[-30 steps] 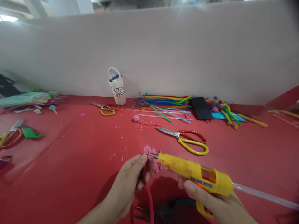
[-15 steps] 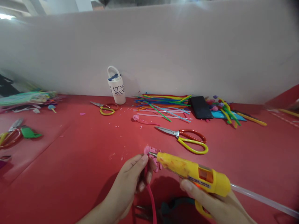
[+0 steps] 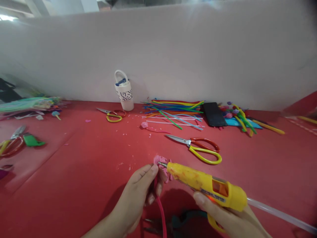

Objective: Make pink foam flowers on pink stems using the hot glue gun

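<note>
My left hand (image 3: 140, 190) pinches a pink pipe-cleaner flower (image 3: 160, 160) near the middle of the red table. The flower's darker pink stem (image 3: 161, 211) hangs down below my fingers toward the bottom edge. In my right hand (image 3: 223, 211) is a yellow hot glue gun (image 3: 203, 180), a long clear glue stick (image 3: 279, 215) protruding from its back. Its metal nozzle meets the flower just beside my left thumb. Any glue at the tip is too small to make out. Partly hidden beneath the gun lie dark-handled pliers (image 3: 183, 221).
Scissors with red and yellow handles (image 3: 193, 145) lie beyond the gun, and another pair of scissors (image 3: 112, 115) lies near a white tumbler (image 3: 125, 96). Colourful pipe cleaners (image 3: 173, 109), a black phone (image 3: 214, 114) and a small pink flower (image 3: 144, 125) sit along the grey partition (image 3: 158, 56).
The glue gun's rear has sunk very slightly and shifted a touch right, with its nozzle still at the flower. Otherwise both hands keep their hold.
</note>
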Tool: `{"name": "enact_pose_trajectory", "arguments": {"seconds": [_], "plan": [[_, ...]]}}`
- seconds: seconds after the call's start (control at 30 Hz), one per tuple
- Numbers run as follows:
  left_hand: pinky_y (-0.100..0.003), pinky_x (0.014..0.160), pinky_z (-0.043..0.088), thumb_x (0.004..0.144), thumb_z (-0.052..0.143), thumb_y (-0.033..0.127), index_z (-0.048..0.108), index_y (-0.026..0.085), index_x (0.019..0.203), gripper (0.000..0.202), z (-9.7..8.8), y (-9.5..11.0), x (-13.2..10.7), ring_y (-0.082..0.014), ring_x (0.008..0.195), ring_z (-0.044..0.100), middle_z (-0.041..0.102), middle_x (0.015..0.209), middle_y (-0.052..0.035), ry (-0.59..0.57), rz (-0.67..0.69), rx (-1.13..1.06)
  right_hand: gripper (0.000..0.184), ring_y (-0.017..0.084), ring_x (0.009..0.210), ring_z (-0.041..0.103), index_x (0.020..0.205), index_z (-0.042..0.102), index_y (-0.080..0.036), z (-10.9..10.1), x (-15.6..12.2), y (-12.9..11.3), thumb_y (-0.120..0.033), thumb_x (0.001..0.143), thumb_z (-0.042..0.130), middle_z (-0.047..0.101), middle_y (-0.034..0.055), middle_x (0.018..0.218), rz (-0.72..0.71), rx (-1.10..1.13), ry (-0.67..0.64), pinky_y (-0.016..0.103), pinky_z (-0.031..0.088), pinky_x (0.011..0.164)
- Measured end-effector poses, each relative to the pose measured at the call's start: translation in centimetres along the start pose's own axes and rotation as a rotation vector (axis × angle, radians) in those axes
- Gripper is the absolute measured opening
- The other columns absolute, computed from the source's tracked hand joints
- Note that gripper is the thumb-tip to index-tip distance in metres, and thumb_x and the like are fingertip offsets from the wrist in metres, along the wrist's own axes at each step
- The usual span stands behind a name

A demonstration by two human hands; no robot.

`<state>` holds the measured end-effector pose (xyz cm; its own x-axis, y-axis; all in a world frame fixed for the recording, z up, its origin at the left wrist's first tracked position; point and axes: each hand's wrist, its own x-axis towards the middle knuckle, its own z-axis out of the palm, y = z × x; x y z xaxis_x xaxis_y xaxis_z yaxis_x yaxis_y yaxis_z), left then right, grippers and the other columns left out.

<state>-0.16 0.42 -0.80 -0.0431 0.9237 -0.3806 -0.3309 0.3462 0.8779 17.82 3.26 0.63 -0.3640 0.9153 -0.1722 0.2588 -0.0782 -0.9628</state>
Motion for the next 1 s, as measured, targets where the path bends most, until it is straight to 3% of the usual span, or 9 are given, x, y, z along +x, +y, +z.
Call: {"name": "enact_pose_trajectory", "arguments": {"seconds": [0.27,0.5,0.8,0.9,1.0], "plan": [[-0.018,0.039,0.018,0.085,0.048,0.038,0.06,0.016,0.07,0.03,0.0,-0.1,0.1,-0.0046,0.04,0.03,0.047,0.049,0.0053,0.012,0.001,0.006,0.021,0.02,0.059,0.062,0.075,0.065,-0.024,0.0,-0.1,0.3,-0.044,0.068,0.064,0.068,0.0016,0.065,0.012,-0.046,0.062,0.028,0.054,0.055],[-0.017,0.038,0.018,0.084,0.049,0.041,0.06,0.016,0.07,0.03,0.0,-0.1,0.1,-0.0049,0.041,0.03,0.046,0.049,0.0057,0.022,0.011,0.013,0.02,0.018,0.054,0.061,0.068,0.062,-0.023,0.1,0.2,-0.2,-0.042,0.074,0.06,0.064,0.0014,0.059,-0.044,0.021,-0.053,0.026,0.053,0.05],[-0.017,0.039,0.023,0.085,0.049,0.038,0.057,0.016,0.067,0.03,-0.3,0.1,0.3,-0.0052,0.042,0.031,0.045,0.048,0.006,0.069,0.099,0.099,0.02,0.021,0.062,0.062,0.076,0.064,-0.023,0.3,0.0,0.6,-0.041,0.071,0.062,0.065,0.0034,0.067,-0.101,-0.168,0.094,0.028,0.053,0.057],[-0.016,0.039,0.022,0.085,0.049,0.039,0.057,0.016,0.068,0.029,-0.6,0.5,0.3,-0.0044,0.041,0.03,0.045,0.049,0.0065,0.098,0.124,0.07,0.024,0.021,0.067,0.062,0.081,0.066,-0.022,-0.3,0.8,0.6,-0.043,0.071,0.06,0.066,0.003,0.072,-0.053,-0.144,0.081,0.028,0.051,0.058],[-0.016,0.038,0.021,0.085,0.049,0.041,0.057,0.016,0.07,0.03,-0.7,0.8,0.2,-0.0031,0.039,0.029,0.046,0.049,0.0066,0.111,0.138,0.017,0.02,0.016,0.057,0.056,0.074,0.063,-0.019,-1.5,2.4,1.0,-0.038,0.068,0.059,0.06,-0.0003,0.061,0.085,-0.128,0.112,0.024,0.045,0.052]]}}
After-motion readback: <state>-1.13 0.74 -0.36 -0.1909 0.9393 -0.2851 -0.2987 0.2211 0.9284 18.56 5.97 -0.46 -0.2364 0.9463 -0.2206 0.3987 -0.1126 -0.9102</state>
